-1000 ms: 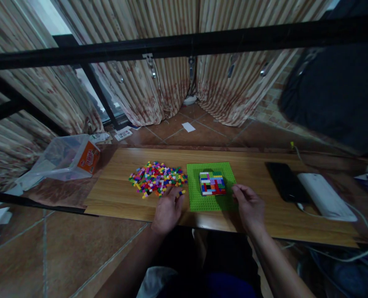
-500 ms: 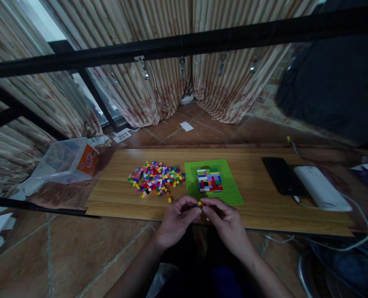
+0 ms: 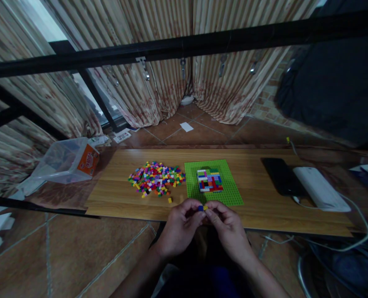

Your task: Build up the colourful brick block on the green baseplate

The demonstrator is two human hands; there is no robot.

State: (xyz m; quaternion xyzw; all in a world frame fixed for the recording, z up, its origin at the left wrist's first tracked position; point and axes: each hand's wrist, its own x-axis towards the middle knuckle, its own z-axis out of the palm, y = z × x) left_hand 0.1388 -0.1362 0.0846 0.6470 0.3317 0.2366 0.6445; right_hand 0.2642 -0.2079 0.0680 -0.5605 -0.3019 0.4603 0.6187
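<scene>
Just in front of the board's near edge my two hands meet. My left hand [image 3: 181, 223] pinches a small blue toy brick [image 3: 200, 208] between thumb and fingers. Right beside it, a yellow toy brick [image 3: 205, 207] is pinched in my right hand [image 3: 226, 223]. The two bricks are side by side; whether they are joined I cannot tell. Beyond my hands lies a green baseplate [image 3: 232, 192] carrying a block of many-coloured bricks [image 3: 210, 181]. To its left spreads a heap of loose bricks [image 3: 157, 178], and a single yellow brick [image 3: 170, 200] lies nearer to me.
The wooden board [image 3: 115, 198] bears everything. On its right lie a black phone [image 3: 278, 176] and a white power bank [image 3: 322, 188] with a cable. A clear plastic tub [image 3: 62, 159] stands off its left end. A black metal bar [image 3: 171, 49] crosses above.
Both hands have shifted slightly right and towards me with the bricks. The blue brick shows more plainly now, left of the yellow one.
</scene>
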